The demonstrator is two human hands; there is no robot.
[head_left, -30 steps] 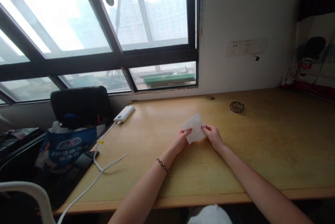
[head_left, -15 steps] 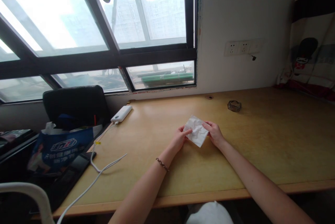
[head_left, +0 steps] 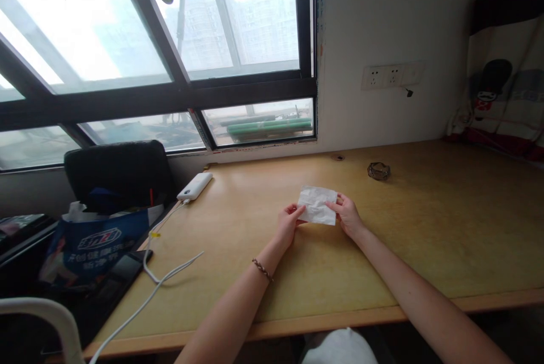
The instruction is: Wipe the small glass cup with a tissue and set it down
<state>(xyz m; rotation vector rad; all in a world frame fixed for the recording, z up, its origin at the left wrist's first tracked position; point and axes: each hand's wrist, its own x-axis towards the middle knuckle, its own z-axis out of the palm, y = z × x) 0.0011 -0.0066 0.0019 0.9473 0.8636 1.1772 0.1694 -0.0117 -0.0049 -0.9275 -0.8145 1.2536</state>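
Observation:
A white, creased square of tissue (head_left: pixel 317 205) is held above the wooden table (head_left: pixel 238 284), its lower edge nearly level. My left hand (head_left: pixel 289 222) pinches its left side, thumb on top; a braided bracelet is on that wrist. On the right side, my right hand (head_left: pixel 347 215) grips the tissue between thumb and fingers, the thumb resting on its face. The fingers beneath the tissue are partly hidden.
A dark round ashtray-like object (head_left: pixel 378 170) sits at the back right. At the table's left are a white power bank (head_left: pixel 195 186) and a white cable (head_left: pixel 158 282). Beyond them are a blue bag (head_left: pixel 100 248) and a black chair (head_left: pixel 119 171).
The tissue has turned from a slanted, diamond-like pose to nearly level. Both hands still hold it, with small shifts of the fingers. The camera view has moved slightly.

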